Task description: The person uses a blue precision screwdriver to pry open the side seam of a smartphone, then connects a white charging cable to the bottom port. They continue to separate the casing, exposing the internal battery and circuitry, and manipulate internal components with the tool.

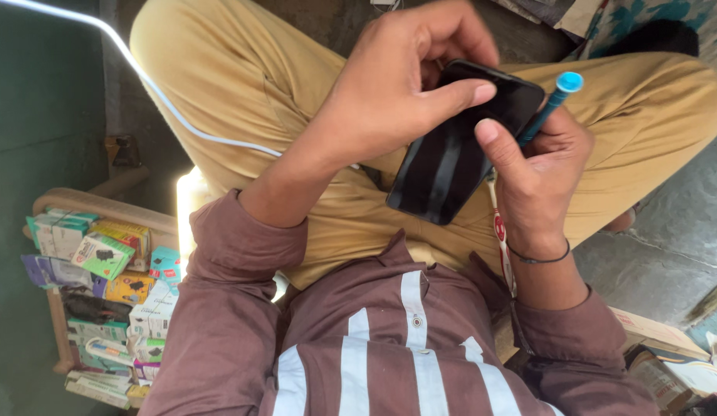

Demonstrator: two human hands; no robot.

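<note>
— What have you got in the centre of the frame?

— I see a black phone [457,146], glossy side toward the camera, tilted so its top end points to the upper right. It sits just above the lap, over tan trousers [243,69].

— Which hand has it?

— Both. The right hand [537,166], at centre right of the frame, is under and behind the phone, thumb pressed on its right edge, so that hand is clamped on the phone. The same hand also has a blue pen-like tool [553,102] tucked between its fingers, the capped tip poking out toward the upper right. A thin black band circles that wrist.

— And the left?

— The left hand [401,85] comes in from the upper centre, curled over the phone's top end. Its thumb lies across the upper corner of the glass and the fingers wrap behind. I'd call it closed on the phone too, though I cannot tell how firmly the hidden fingers press.

— Anything else around?

— A maroon shirt with white stripes [374,347] fills the lower centre. At lower left of the frame, a rack of small coloured boxes [112,293] stands well apart from the hands. A white cable [142,77] runs from the upper left down across the trousers.
</note>
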